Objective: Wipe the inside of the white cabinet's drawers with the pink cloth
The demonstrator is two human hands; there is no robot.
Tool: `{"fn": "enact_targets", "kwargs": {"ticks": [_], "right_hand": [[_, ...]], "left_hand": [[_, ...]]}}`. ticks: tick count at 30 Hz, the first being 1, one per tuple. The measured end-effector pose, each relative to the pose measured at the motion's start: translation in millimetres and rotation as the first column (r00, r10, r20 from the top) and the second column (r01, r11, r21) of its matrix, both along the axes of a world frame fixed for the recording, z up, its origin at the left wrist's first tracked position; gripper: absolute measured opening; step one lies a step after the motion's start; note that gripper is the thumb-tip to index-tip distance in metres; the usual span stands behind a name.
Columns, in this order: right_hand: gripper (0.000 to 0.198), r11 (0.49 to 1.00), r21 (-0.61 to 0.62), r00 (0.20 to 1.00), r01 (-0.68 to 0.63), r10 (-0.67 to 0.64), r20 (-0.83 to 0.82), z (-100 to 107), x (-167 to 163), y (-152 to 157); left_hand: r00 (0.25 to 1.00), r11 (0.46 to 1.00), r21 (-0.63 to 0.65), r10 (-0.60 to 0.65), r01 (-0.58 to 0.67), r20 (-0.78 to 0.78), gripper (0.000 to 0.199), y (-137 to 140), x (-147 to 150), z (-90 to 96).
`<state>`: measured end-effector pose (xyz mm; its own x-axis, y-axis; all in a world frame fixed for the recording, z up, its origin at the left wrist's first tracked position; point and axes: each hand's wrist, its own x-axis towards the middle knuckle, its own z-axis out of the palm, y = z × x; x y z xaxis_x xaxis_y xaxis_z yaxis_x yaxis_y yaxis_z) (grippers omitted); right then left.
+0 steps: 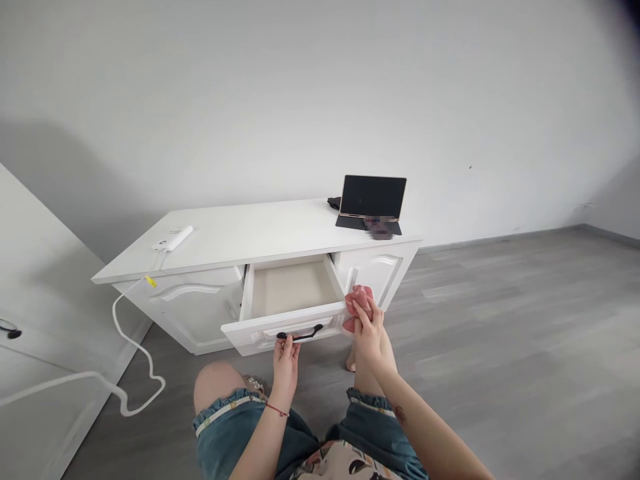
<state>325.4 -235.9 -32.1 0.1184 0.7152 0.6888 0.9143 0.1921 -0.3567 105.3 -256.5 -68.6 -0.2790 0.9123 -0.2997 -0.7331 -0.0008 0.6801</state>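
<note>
A white drawer is pulled out of the low white cabinet, and its inside shows bare. My left hand is at the black handle on the drawer's front, with its fingers curled around the handle's left end. At the drawer's right front corner, my right hand grips a pink cloth. Part of the cloth rests against the corner and part hangs below my fingers.
On the cabinet top stand an open laptop, with a dark blurred item on its keyboard, and a white power strip. Its white cord loops down at the left. A white cupboard stands at far left. My knees flank the drawer.
</note>
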Motion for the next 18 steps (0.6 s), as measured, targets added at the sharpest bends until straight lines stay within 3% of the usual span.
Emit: {"fn": "enact_targets", "kwargs": {"ticks": [4, 8, 13, 18], "right_hand": [[0.038, 0.995, 0.103, 0.986, -0.005, 0.022, -0.165, -38.2, -11.7, 0.9], [0.035, 0.995, 0.093, 0.978, -0.043, 0.061, -0.199, -57.8, -21.6, 1.3], [0.033, 0.986, 0.114, 0.983, -0.126, 0.139, -0.121, -52.8, -43.6, 0.7], [0.038, 0.967, 0.07, 0.966, -0.246, 0.238, 0.1, -36.0, -76.1, 2.1]], "left_hand": [[1.0, 1.0, -0.003, 0.0, 0.0, -0.026, 0.031, -0.2, -0.8, 2.2], [0.999, 1.0, -0.005, 0.0, 0.0, -0.035, 0.031, 0.7, -1.6, 1.3], [0.999, 1.0, -0.029, 0.008, -0.009, -0.042, 0.033, 3.5, -1.6, -2.3], [0.998, 0.998, -0.053, 0.026, -0.029, -0.049, 0.031, 4.8, -3.7, -3.4]]}}
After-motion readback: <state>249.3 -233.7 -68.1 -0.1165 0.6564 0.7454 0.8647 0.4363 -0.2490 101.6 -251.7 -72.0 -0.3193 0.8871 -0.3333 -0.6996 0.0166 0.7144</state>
